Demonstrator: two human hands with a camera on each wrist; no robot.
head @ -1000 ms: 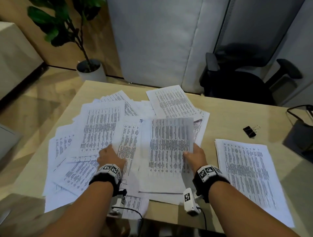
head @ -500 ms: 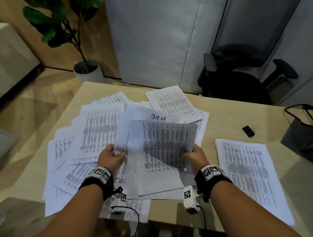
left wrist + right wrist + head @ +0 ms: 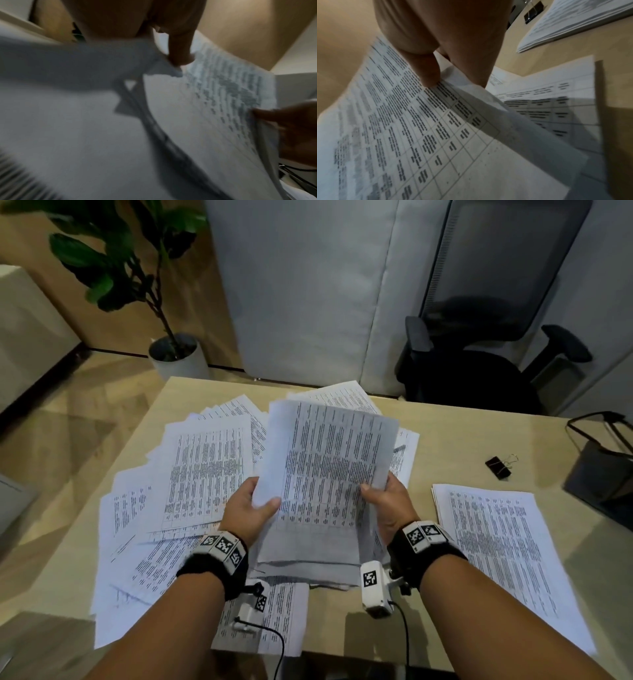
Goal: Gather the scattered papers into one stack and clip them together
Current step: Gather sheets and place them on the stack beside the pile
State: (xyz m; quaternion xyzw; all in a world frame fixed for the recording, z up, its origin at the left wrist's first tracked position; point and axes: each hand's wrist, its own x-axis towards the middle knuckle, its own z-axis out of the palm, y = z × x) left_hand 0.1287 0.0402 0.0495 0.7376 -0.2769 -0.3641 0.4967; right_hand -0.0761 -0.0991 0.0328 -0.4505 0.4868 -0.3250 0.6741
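Note:
A bundle of printed sheets (image 3: pixel 325 470) is raised off the table, tilted up toward me. My left hand (image 3: pixel 251 510) grips its left edge, thumb on top. My right hand (image 3: pixel 383 501) grips its right edge, thumb (image 3: pixel 428 70) pressing the printed face (image 3: pixel 412 128). The blurred left wrist view shows a finger (image 3: pixel 180 54) on the held sheets (image 3: pixel 214 108). Scattered papers (image 3: pixel 191 474) cover the table's left half. A neat stack (image 3: pixel 496 546) lies at the right. A black binder clip (image 3: pixel 499 466) sits beyond that stack, also seen as the clip (image 3: pixel 533 12) in the right wrist view.
The wooden table (image 3: pixel 452 433) shows bare wood between the papers and the clip. A dark wire tray (image 3: pixel 603 460) stands at the right edge. A black office chair (image 3: pixel 479 364) and a potted plant (image 3: pixel 171 350) are behind the table.
Both hands have gathered the middle sheets and lifted them from flat on the table to tilted up in the air. The stack and clip at the right have stayed put.

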